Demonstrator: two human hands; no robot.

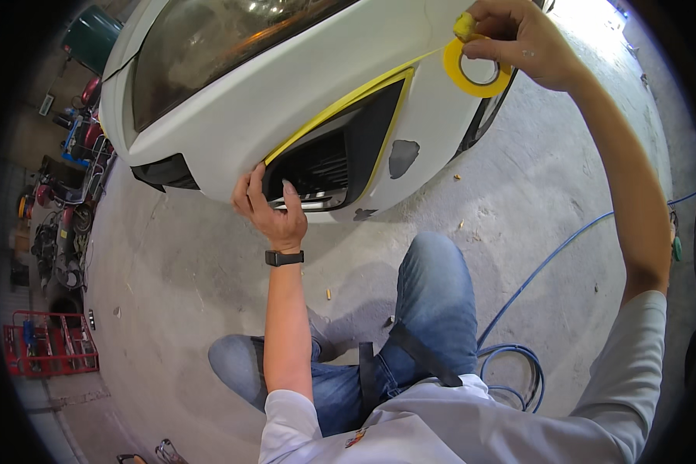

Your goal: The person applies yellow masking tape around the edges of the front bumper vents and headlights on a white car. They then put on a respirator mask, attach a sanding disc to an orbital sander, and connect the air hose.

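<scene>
A white car bumper fills the upper middle, with a dark grille opening in it. Yellow masking tape runs along the opening's upper edge and down its right side. My left hand is at the opening's lower left corner, fingers apart, its fingertips touching the tape's end and the rim. At the upper right my right hand grips a roll of yellow masking tape by its ring. A stretched strip leads from the roll to the bumper. Beside its fingers is a small crumpled yellow wad.
A blue hose curves and coils on the concrete floor at right. Along the left stand a red tool rack, machine parts and a green bin. Grey patches mark the bumper. My bent knee is close below it.
</scene>
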